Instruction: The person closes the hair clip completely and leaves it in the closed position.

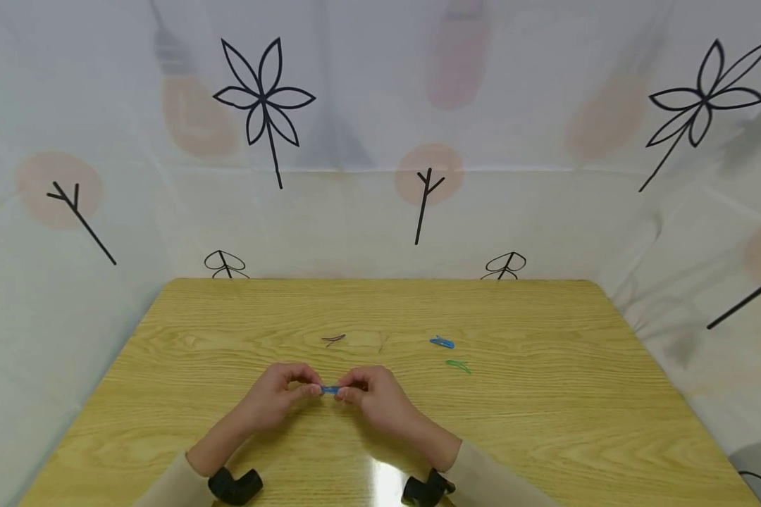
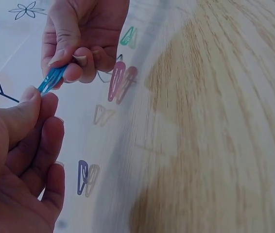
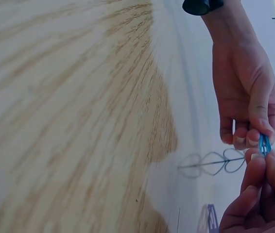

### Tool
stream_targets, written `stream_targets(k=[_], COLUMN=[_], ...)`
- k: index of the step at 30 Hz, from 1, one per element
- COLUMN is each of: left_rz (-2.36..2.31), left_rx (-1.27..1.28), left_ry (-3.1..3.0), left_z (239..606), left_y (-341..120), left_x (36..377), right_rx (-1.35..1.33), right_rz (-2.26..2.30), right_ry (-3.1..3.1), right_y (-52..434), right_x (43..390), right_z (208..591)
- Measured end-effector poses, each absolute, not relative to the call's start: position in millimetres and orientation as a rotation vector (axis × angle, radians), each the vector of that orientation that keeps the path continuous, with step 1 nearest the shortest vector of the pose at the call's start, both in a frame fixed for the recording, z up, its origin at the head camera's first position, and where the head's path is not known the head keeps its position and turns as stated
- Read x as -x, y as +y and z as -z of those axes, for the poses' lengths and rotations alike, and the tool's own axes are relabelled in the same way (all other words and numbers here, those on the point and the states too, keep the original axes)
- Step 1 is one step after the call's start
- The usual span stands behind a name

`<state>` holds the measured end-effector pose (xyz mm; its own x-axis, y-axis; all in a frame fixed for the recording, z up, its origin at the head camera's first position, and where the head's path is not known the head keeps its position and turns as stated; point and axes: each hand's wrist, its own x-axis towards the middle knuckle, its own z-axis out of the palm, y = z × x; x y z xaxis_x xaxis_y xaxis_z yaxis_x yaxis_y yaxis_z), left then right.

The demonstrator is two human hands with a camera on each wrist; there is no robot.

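A blue snap hair clip (image 1: 330, 389) is stretched between my two hands, above the near-middle of the table. My left hand (image 1: 277, 396) pinches one end of it between thumb and fingertips. At the other end, my right hand (image 1: 380, 401) pinches it the same way. The left wrist view shows the blue clip's slotted body (image 2: 52, 80) lying between the two thumbs, its ends covered by fingers. In the right wrist view a short stretch of it (image 3: 265, 144) shows between the fingertips.
Beyond the hands on the wooden table (image 1: 545, 422) lie a purple hair clip (image 1: 333, 339), a faint pale clip (image 1: 382, 342), another blue clip (image 1: 442, 342) and a green clip (image 1: 459, 366). A pink clip (image 2: 116, 81) appears in the left wrist view. Patterned cloth (image 1: 355, 225) hangs behind.
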<state>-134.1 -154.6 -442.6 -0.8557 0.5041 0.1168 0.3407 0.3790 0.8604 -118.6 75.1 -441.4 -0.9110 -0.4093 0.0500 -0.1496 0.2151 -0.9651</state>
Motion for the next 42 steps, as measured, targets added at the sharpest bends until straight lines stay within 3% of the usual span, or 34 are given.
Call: stream_targets(k=[25,42], left_rz=[-1.455,-1.338], left_rx=[-0.72,-0.842], left_ry=[2.402,2.424], left_z=[451,460], left_y=[-130,-93], left_x=[135,142], right_rx=[0.525,0.547], right_rz=[1.592,1.41], right_ry=[2.358,2.481], right_y=[107,144], right_x=[118,118], right_z=[445,447])
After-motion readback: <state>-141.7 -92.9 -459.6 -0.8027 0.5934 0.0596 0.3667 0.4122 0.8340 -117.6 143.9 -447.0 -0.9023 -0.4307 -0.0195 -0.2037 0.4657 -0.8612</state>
